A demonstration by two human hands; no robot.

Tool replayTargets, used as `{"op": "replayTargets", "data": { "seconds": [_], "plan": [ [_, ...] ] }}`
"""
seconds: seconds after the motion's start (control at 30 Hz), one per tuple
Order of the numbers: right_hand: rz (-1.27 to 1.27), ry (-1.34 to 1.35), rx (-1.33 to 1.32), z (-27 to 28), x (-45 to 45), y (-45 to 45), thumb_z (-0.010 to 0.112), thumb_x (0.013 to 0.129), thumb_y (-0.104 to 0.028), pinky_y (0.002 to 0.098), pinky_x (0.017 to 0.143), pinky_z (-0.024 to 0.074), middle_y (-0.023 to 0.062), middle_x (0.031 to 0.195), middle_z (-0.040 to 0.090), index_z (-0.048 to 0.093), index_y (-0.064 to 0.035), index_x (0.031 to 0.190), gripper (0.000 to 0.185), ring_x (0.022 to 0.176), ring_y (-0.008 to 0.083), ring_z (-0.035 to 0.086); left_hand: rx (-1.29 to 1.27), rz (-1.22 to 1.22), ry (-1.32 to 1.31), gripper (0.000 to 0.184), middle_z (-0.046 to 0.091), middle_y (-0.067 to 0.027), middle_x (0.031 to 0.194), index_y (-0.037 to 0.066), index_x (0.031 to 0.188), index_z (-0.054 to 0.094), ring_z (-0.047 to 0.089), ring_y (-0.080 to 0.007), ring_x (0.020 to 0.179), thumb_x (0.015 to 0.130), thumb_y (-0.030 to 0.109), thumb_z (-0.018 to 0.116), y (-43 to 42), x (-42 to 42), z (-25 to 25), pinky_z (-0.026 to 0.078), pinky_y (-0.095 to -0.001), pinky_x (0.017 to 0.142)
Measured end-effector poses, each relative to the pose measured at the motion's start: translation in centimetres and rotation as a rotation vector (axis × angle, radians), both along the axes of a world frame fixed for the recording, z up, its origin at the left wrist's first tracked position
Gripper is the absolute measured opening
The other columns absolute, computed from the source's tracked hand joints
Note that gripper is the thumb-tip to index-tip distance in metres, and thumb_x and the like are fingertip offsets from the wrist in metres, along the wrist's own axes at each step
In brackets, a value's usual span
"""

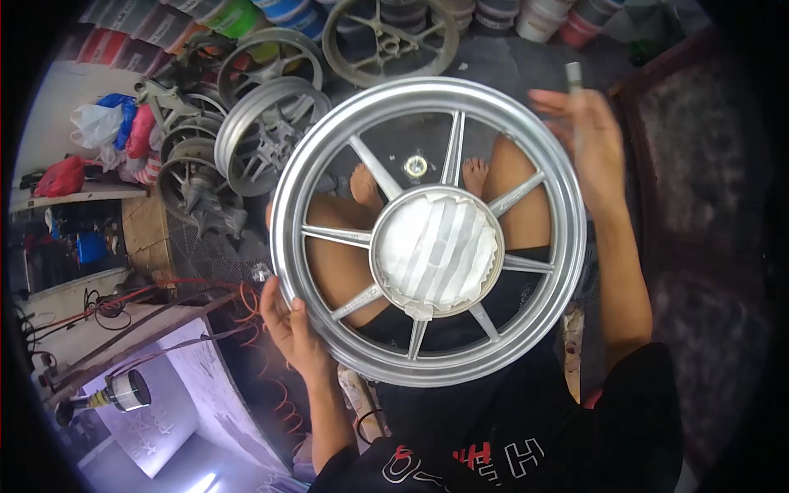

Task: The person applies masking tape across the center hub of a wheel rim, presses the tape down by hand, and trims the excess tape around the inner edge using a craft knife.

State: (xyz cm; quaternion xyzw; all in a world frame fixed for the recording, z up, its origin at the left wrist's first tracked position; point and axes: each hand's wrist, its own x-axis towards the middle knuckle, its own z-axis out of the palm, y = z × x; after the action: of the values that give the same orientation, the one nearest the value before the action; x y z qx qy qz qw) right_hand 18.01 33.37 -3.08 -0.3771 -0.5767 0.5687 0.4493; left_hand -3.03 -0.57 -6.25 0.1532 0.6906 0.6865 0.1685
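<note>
A silver spoked wheel rim [429, 371] lies across the person's lap, its hub covered with strips of whitish masking tape [438, 249]. At the rim's lower left edge is my left hand [293, 335], fingers bent against the metal. Beside the rim's upper right edge, my right hand [590, 140] is raised and blurred. A small slim object with a pale end [574, 74] sticks up from its fingers; what it is cannot be made out.
Several other wheels [271, 135] are piled at the upper left, with paint buckets [538, 18] along the back. Plastic bags [123, 127] sit on a left shelf. An orange coiled hose [283, 403] hangs at the lower left. A roll of tape [416, 167] lies between the feet.
</note>
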Motion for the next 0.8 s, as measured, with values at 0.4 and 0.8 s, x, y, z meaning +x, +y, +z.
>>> {"op": "replayTargets", "data": {
  "seconds": [0.4, 0.8],
  "plan": [
    [0.663, -0.434, 0.187, 1.9, -0.7, -15.2, 0.068, 0.087, -0.001, 0.0411, 0.063, 0.0586, 0.0233, 0.087, 0.069, 0.05, 0.0105, 0.137, 0.054, 0.073, 0.0336, 0.072, -0.179, -0.013, 0.145, 0.049, 0.055, -0.017, 0.142, 0.001, 0.152, 0.039, 0.057, -0.0206, 0.125, 0.105, 0.009, 0.048, 0.4, -1.4, 0.2, 0.044, -0.0363, 0.11],
    [0.697, -0.425, 0.257, 0.5, -2.0, -14.8, 0.067, 0.088, -0.001, 0.0379, 0.052, 0.0534, 0.0215, 0.072, 0.067, 0.054, 0.0196, 0.129, 0.048, 0.059, 0.0305, 0.068, -0.182, 0.018, 0.132, 0.048, 0.056, -0.017, 0.141, 0.0, 0.151, 0.041, 0.058, -0.0205, 0.125, 0.105, 0.011, 0.05, 0.5, -1.1, 0.4, 0.044, -0.0363, 0.109]
  ]
}}
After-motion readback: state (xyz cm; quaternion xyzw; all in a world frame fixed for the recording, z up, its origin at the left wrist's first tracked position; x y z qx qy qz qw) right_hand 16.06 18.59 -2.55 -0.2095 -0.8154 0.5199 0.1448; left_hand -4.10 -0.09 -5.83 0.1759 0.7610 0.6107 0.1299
